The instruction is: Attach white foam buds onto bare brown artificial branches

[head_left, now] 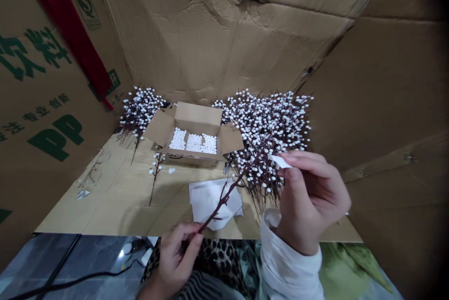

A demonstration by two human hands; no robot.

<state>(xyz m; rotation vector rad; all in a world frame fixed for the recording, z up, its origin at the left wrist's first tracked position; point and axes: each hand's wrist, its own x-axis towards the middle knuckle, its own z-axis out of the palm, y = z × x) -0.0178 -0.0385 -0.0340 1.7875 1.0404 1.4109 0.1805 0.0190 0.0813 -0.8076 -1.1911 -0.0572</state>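
Note:
My left hand [180, 248] pinches the lower end of a brown artificial branch [229, 192], which slants up and to the right over the table. My right hand [312, 197] is raised beside the branch's upper part, with a small white paper piece [280, 161] between thumb and forefinger. Whether the paper touches the branch, I cannot tell. Below the branch lie white paper sheets [206, 197]. Behind it, an open cardboard box [191, 160] holds white cotton-bud-like pieces [194, 142] in three groups.
A large bunch of white-berried stems [263, 122] lies at the back right, a smaller bunch [142, 106] at the back left. A single berried sprig [154, 176] rests left of the box. Clear glasses [93, 169] lie farther left. Tall cardboard walls [224, 43] enclose the table.

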